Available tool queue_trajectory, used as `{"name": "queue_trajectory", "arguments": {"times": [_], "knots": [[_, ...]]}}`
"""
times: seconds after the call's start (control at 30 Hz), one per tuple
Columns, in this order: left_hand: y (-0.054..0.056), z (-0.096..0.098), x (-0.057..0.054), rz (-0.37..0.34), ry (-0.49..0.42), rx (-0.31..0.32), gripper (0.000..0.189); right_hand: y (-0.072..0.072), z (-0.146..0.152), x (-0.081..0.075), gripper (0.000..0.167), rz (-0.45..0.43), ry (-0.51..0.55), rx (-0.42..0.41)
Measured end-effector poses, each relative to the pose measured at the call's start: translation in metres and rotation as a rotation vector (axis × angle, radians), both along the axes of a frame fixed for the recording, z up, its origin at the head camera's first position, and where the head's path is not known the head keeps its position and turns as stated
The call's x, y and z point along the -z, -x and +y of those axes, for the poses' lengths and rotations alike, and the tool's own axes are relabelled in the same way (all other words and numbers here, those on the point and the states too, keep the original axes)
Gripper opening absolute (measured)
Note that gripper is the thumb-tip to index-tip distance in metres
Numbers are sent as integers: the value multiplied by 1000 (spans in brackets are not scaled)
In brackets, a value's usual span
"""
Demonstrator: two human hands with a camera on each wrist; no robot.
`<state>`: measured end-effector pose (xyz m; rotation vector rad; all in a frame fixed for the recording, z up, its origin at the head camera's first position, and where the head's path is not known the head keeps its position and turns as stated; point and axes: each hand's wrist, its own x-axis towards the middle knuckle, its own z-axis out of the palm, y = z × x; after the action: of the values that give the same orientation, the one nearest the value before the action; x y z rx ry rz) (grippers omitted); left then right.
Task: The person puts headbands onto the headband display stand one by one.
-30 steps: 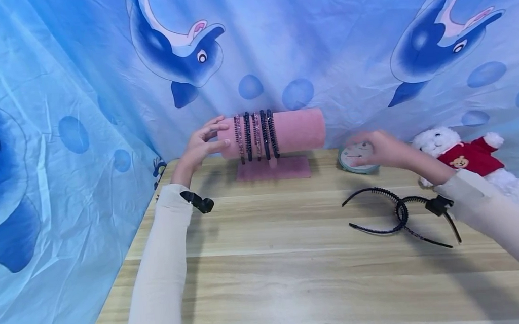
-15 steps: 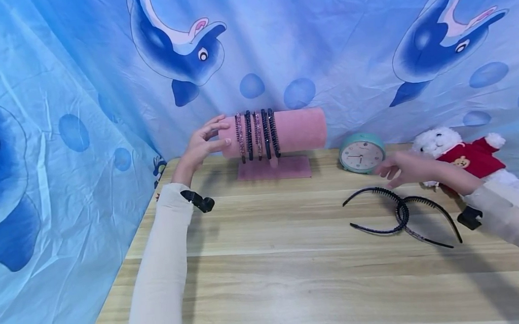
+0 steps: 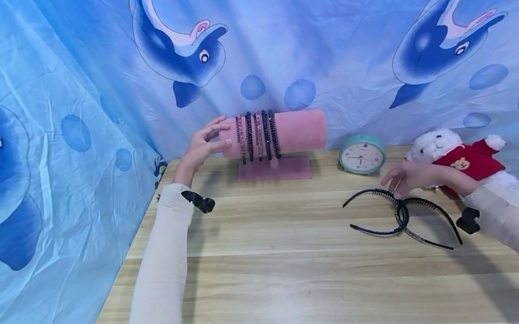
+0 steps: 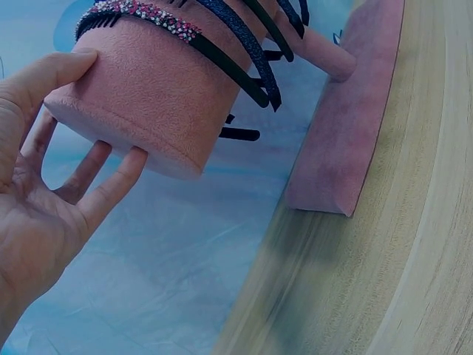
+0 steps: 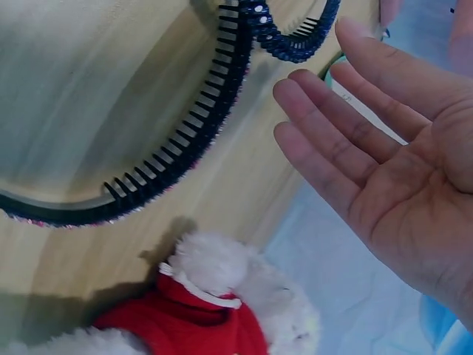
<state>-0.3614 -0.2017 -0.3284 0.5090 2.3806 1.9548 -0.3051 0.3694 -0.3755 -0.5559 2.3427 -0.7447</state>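
A pink plush headband stand (image 3: 303, 130) is at the back of the table, its horizontal roll wearing several sparkly headbands, pink (image 3: 241, 139) and dark (image 3: 274, 135). My left hand (image 3: 196, 149) holds the roll's left end; in the left wrist view the thumb lies on top and the fingers (image 4: 114, 185) touch the end face. On the right, two toothed headbands lie overlapping: a dark one (image 3: 379, 232) and one with pinkish glitter (image 3: 442, 213). Just behind them hovers my right hand (image 3: 409, 174), fingers loosely extended; the right wrist view shows nothing held and a gap to the headbands (image 5: 214, 126).
A mint-green alarm clock (image 3: 361, 155) stands right of the stand. Beyond the right hand lies a white plush toy in a red shirt (image 3: 470, 160). Blue dolphin-print cloth (image 3: 322, 35) hangs behind and to the left of the wooden table (image 3: 273, 278).
My right hand has come away from the clock, moving right and toward the headbands, and has dropped slightly lower. The left hand stays on the roll.
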Motion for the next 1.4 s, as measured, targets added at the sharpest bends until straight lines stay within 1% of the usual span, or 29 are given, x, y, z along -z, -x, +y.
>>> {"name": "queue_trajectory", "arguments": {"times": [0.17, 0.4, 0.63, 0.7, 0.8, 0.97, 1.03, 1.1, 1.2, 1.3, 1.4], "knots": [[0, 0, 1, -2, -4, 2, 48, 0, 1, 7, 56, -19, 23, 23], [-1, 1, 0, -4, -22, 4, 48, -1, 2, 17, 52, 25, -21, 22], [0, 1, -1, 0, -15, -1, 47, 0, -2, 22, 56, 61, -35, 42], [-1, 1, -1, 3, -5, -1, 47, 0, -4, 22, 58, 57, -43, 44], [-2, 1, 0, 8, 2, 2, 47, 0, -6, 20, 57, 25, -27, 54], [-4, 1, 0, 16, 1, 6, 47, 0, -8, 13, 52, -51, 24, 126], [-5, 1, 0, 14, -3, 7, 48, -1, -8, 9, 50, -55, 27, 151], [-5, 1, 0, 11, -7, 7, 48, -3, -9, 5, 49, -42, 17, 160], [-5, 1, 0, 9, -8, 3, 48, -5, -10, 0, 43, -23, 13, 169], [-5, 1, 0, 10, -5, -1, 47, -6, -10, -1, 38, -27, 29, 182], [-5, 1, 0, 16, 0, -3, 47, -6, -10, 0, 37, -39, 58, 189]]}}
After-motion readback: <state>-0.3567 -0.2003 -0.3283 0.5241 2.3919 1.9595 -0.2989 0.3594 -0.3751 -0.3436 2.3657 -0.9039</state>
